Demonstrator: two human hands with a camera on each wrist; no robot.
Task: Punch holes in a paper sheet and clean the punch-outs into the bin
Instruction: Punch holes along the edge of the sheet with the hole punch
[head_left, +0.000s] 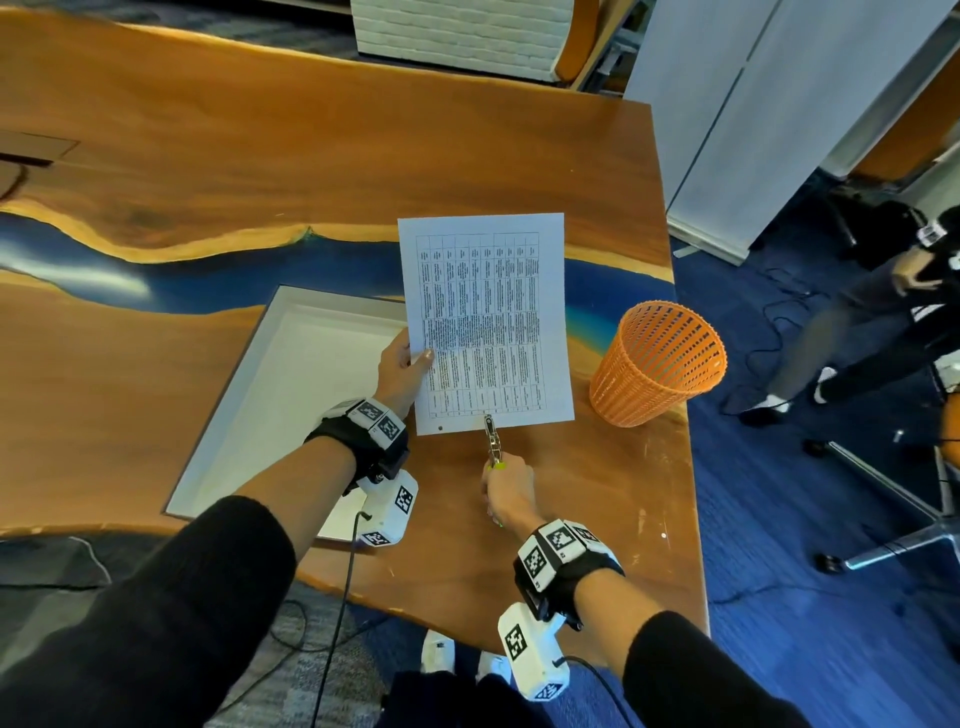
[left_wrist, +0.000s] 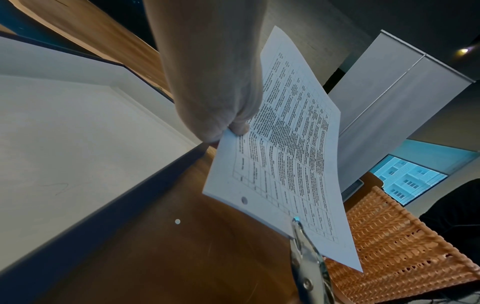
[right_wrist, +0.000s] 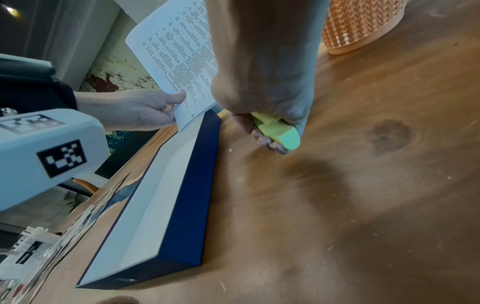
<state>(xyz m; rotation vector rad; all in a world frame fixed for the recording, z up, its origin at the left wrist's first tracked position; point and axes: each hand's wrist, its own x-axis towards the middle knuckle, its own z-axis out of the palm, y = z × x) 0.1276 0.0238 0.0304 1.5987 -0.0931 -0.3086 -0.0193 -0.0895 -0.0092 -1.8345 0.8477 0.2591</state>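
A printed paper sheet (head_left: 488, 322) (left_wrist: 288, 156) (right_wrist: 179, 51) is held above the wooden table, pinched at its left edge by my left hand (head_left: 402, 371) (left_wrist: 221, 115) (right_wrist: 145, 109). One punched hole (head_left: 440, 428) (left_wrist: 244, 200) shows near its lower left corner. My right hand (head_left: 509, 491) (right_wrist: 262, 86) grips a metal hole punch (head_left: 491, 436) (left_wrist: 306, 257) with green handles (right_wrist: 278, 129); its head sits over the sheet's bottom edge. A white punch-out (left_wrist: 177, 221) (right_wrist: 230, 150) lies on the table below. The orange mesh bin (head_left: 657, 364) (left_wrist: 397, 242) (right_wrist: 361, 22) stands at the right.
A shallow white tray with a dark blue rim (head_left: 249, 395) (left_wrist: 78, 144) (right_wrist: 179, 205) lies on the table (head_left: 260, 171) left of the sheet. The table's right edge runs just past the bin. A person (head_left: 893, 312) and chair legs (head_left: 893, 519) are on the blue carpet at right.
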